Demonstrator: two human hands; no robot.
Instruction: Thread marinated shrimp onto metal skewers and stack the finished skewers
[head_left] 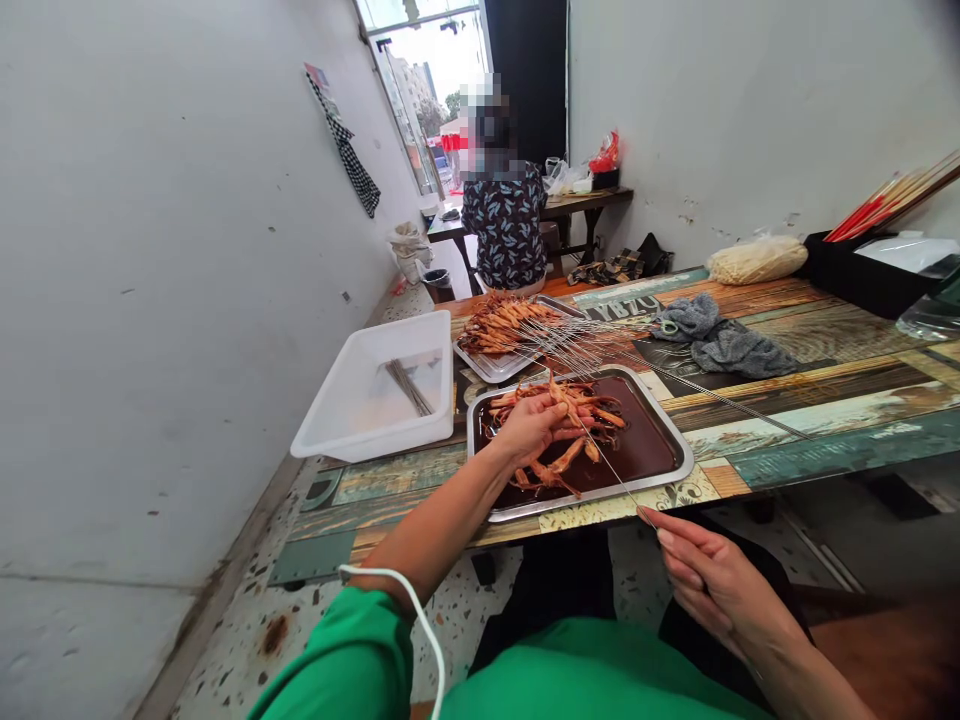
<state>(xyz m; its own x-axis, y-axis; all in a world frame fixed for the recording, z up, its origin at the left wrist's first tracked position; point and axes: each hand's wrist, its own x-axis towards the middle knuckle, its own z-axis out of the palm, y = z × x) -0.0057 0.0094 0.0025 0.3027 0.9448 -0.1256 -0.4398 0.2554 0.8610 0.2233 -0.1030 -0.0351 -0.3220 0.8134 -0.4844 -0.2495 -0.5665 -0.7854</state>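
Observation:
My left hand (pixel 527 430) is closed on a brownish-orange marinated meat piece (pixel 568 396), held above a metal tray (pixel 681 462) of dark red-brown sauce. More such pieces (pixel 559 465) lie in the sauce under that hand; their exact kind is unclear. My right hand (pixel 709 575) pinches the near end of a thin metal skewer (pixel 613 468) in front of the table edge. The skewer slants up to the left, its far end at the piece in my left hand. Whether it has pierced the piece is hidden.
Behind stands another tray (pixel 499 370) with loaded skewers (pixel 510 322), their bare ends reaching right. A white tub (pixel 375 400) at left holds metal skewers (pixel 409 388). Grey cloths (pixel 739 348) and a black box (pixel 862 270) lie right. A person (pixel 504 230) sits farther back.

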